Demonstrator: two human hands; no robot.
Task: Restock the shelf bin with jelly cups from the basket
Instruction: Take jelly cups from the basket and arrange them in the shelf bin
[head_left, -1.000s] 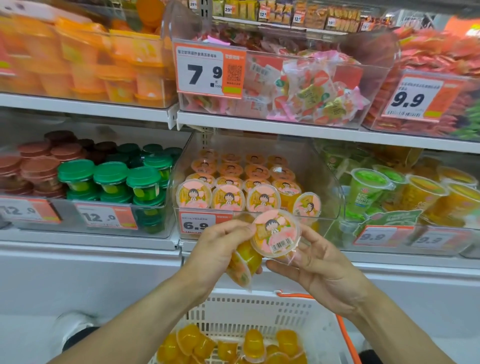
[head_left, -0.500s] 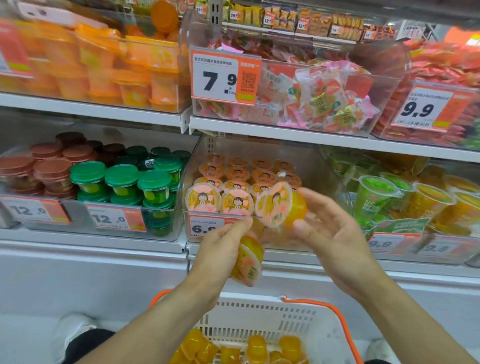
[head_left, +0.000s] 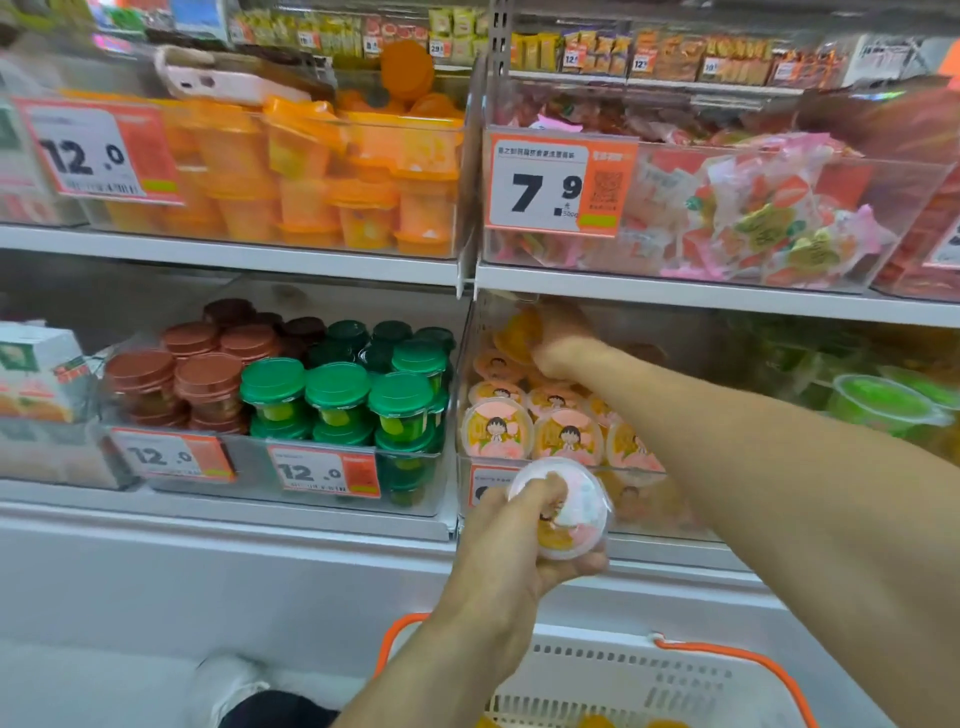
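The right hand (head_left: 558, 345) is now deep at the far end of the shelf bin (head_left: 644, 512), fingers closed around an orange jelly cup (head_left: 519, 332) it carries over the rows of pink-lidded cups (head_left: 566, 431); a second ago that cup was out in front of the bin, between both hands. The left hand (head_left: 519, 540) waits nearer, just before the bin's front wall, clasping a second jelly cup (head_left: 566, 512). Below, the white basket (head_left: 623, 680) holds more. One cup seems about to be placed; the other follows.
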